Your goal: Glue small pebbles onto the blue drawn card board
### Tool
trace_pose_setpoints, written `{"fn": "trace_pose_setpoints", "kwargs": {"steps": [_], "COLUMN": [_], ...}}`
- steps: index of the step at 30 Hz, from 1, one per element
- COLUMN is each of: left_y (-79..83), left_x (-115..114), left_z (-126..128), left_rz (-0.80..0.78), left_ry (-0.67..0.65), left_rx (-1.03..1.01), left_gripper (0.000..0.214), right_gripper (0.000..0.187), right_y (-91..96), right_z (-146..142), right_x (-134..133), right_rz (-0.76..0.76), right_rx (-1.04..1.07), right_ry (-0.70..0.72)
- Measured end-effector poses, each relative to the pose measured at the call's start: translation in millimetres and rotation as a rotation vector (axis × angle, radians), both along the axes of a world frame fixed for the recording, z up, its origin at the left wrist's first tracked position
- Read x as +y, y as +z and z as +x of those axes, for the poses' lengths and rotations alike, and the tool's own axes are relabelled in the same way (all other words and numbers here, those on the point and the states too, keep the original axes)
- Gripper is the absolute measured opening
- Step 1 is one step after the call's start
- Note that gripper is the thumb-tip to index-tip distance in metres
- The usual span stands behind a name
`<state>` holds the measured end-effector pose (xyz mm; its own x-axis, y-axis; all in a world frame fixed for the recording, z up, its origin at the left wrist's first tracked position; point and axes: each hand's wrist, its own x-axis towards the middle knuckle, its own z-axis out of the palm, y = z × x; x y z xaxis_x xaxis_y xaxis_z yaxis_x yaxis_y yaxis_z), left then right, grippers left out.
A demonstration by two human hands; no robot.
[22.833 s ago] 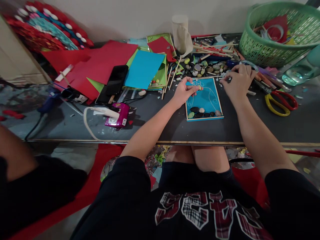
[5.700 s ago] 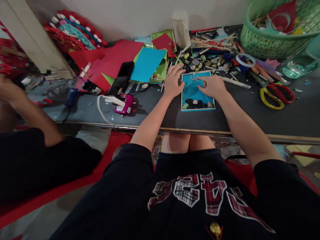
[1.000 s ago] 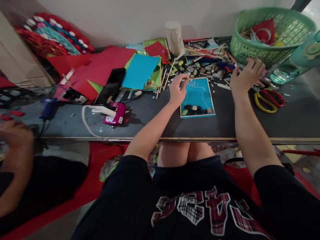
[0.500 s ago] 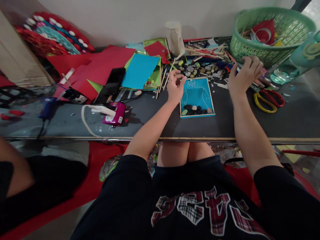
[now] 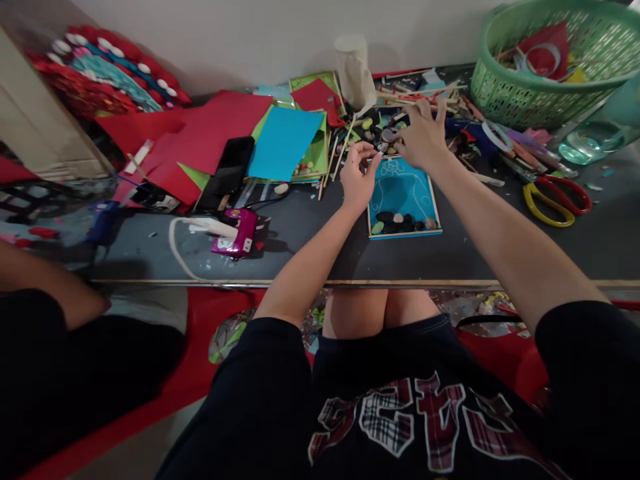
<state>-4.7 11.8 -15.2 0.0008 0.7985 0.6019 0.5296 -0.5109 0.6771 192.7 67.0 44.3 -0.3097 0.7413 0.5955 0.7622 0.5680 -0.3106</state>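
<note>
A blue picture board (image 5: 404,193) framed with thin sticks lies on the table, with white line drawing on it and a row of pebbles (image 5: 399,218) along its near edge. At its upper left corner is my left hand (image 5: 359,175), fingers curled and thumb and fingertips brought together. Anything in that pinch is too small to make out. My right hand (image 5: 426,137) reaches across the board's far right corner, fingers apart, over the loose pebble pile (image 5: 386,133). No object shows in it, though its fingertips partly cover the pile.
Scissors (image 5: 550,203), a green basket (image 5: 525,93) and a clear bottle (image 5: 583,143) stand right. To the left are blue paper (image 5: 285,143), red paper (image 5: 220,127), a phone (image 5: 233,165), a purple power socket (image 5: 235,233) and a blue glue gun (image 5: 103,220). Another person's arm (image 5: 50,283) is far left.
My right hand has moved left from beside the basket to the pebble pile. My left hand stays at the board's corner, still pinched. The whole view has shifted slightly.
</note>
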Motion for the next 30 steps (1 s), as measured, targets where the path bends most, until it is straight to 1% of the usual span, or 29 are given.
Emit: {"fn": "trace_pose_setpoints", "kwargs": {"steps": [2,3,5,7,8,10,12,14,17,21,22,23,26,27,30], "left_y": [1.2,1.3,0.7,-0.4,-0.8,-0.7,0.4,1.9,3.2,3.2,3.4,3.8,6.4,7.5,10.1], "left_x": [-2,-3,-2,-1,-1,0,0,-1,-2,-1,-1,-1,-3,-4,-7], "left_z": [0,0,0,0,0,1,2,3,3,4,4,4,4,4,4], "left_rz": [0.022,0.035,0.040,0.009,-0.011,-0.037,-0.041,-0.035,-0.030,-0.027,-0.026,-0.025,-0.030,-0.033,-0.034], "left_ry": [0.005,0.009,0.017,0.006,-0.009,-0.041,-0.053,-0.051,-0.057,-0.070,-0.072,-0.074,-0.075,-0.073,-0.062], "left_rx": [0.002,0.016,0.032,0.000,-0.030,-0.096,-0.157,-0.203,-0.226,-0.211,-0.206,-0.205,-0.221,-0.225,-0.222], "left_gripper": [0.062,0.061,0.060,0.062,0.063,0.064,0.064,0.063,0.062,0.062,0.061,0.061,0.061,0.061,0.062], "right_gripper": [0.038,0.046,0.062,0.070,0.070,0.061,0.051,0.045,0.035,0.015,0.015,0.019,0.039,0.042,0.043], "right_y": [3.2,6.3,14.6,22.9,26.2,30.2,32.0,34.0,40.9,55.2,58.9,62.6,72.1,74.3,77.2], "right_z": [-8,-11,-16,-18,-18,-17,-14,-13,-16,-25,-28,-31,-39,-41,-44], "right_x": [14,18,20,18,16,13,11,11,9,-5,-10,-14,-22,-23,-16], "right_rz": [-0.022,-0.049,-0.128,-0.172,-0.167,-0.118,-0.076,-0.085,-0.179,-0.316,-0.340,-0.365,-0.410,-0.415,-0.401], "right_rx": [-0.082,-0.137,-0.277,-0.396,-0.430,-0.457,-0.446,-0.414,-0.368,-0.378,-0.375,-0.371,-0.360,-0.351,-0.343], "right_ry": [0.063,0.065,0.008,-0.049,-0.048,0.012,0.082,0.114,0.067,-0.086,-0.112,-0.136,-0.199,-0.220,-0.256]}}
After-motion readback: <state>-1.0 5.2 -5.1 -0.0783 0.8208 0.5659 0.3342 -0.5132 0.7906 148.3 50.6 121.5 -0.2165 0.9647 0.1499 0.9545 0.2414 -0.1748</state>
